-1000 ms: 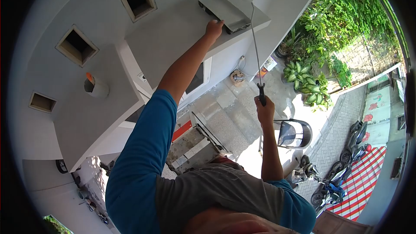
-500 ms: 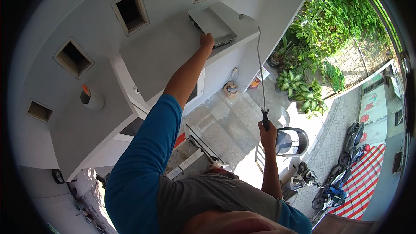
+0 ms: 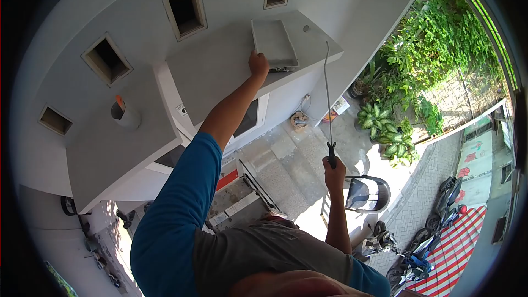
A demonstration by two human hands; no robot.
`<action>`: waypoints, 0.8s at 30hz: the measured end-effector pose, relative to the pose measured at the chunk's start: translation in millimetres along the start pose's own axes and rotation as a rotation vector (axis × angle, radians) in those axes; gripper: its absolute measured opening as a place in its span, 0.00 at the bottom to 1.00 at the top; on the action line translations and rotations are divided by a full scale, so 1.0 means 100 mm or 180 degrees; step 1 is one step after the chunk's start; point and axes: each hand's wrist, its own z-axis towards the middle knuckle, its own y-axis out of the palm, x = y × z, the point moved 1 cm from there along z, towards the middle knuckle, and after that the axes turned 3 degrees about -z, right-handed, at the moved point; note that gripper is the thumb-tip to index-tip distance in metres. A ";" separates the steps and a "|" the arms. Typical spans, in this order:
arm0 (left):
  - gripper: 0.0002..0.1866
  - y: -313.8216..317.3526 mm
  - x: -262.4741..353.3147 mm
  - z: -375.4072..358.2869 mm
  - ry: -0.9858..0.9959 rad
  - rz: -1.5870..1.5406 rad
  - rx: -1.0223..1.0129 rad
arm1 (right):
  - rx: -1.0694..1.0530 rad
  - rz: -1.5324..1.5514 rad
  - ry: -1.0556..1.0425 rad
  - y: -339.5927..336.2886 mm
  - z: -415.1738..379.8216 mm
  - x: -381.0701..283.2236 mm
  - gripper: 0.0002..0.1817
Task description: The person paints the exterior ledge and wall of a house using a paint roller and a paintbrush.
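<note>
My left hand (image 3: 259, 63) is closed on the near left edge of a rectangular paint tray (image 3: 275, 44) coated in grey. The tray rests on the grey ledge (image 3: 220, 60). In my right hand (image 3: 334, 173) is a paint roller (image 3: 329, 99), gripped by its black handle, its long thin metal rod pointing up and away. The roller's grey sleeve blends with the ledge behind it; only its round end stands out, to the right of the tray.
A cylindrical container (image 3: 127, 116) with an orange-handled tool stands on the lower ledge (image 3: 126, 148). Square openings (image 3: 187, 11) line the wall. Far below are a chair (image 3: 367, 193), a bucket (image 3: 299, 121), potted plants (image 3: 374, 120) and parked motorcycles (image 3: 423, 242).
The tray has turned and shifted slightly left on the ledge with my left hand. The roller has moved left relative to the ledge corner. My view has shifted a little.
</note>
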 end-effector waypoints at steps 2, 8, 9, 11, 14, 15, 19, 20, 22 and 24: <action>0.10 -0.17 0.02 -0.06 -0.0048 -0.0076 -0.0031 | -0.0085 0.0096 -0.0069 0.02 0.00 -0.10 0.11; 0.11 -0.58 -0.09 -0.16 -0.0118 -0.0265 0.0105 | -0.0226 0.0071 -0.0153 0.12 0.11 -0.15 0.11; 0.11 -0.67 -0.11 -0.18 -0.0054 -0.0241 0.0212 | -0.0260 0.0070 -0.0151 0.14 0.12 -0.15 0.11; 0.11 -0.84 -0.13 -0.21 0.0002 -0.0203 0.0343 | -0.0302 0.0084 -0.0180 0.16 0.16 -0.16 0.11; 0.12 -1.09 -0.13 -0.28 -0.0237 -0.0182 0.0329 | -0.0385 -0.0006 -0.0219 0.11 0.22 -0.21 0.11; 0.13 -1.19 -0.09 -0.30 -0.0255 -0.0228 0.0368 | -0.0413 -0.0047 -0.0256 0.09 0.23 -0.24 0.12; 0.13 -1.51 -0.08 -0.35 -0.0275 -0.0124 0.0546 | -0.0339 -0.0463 -0.0464 -0.09 0.35 -0.35 0.16; 0.13 -1.58 -0.09 -0.37 -0.0291 -0.0107 0.0550 | -0.0329 -0.0369 -0.0496 -0.16 0.38 -0.41 0.18; 0.13 -1.72 -0.12 -0.39 -0.0308 -0.0056 0.0590 | -0.0353 -0.0465 -0.0645 -0.33 0.41 -0.56 0.21; 0.13 -1.83 -0.21 -0.43 -0.0276 -0.0056 0.0675 | -0.0460 -0.0720 -0.0773 -0.50 0.44 -0.70 0.24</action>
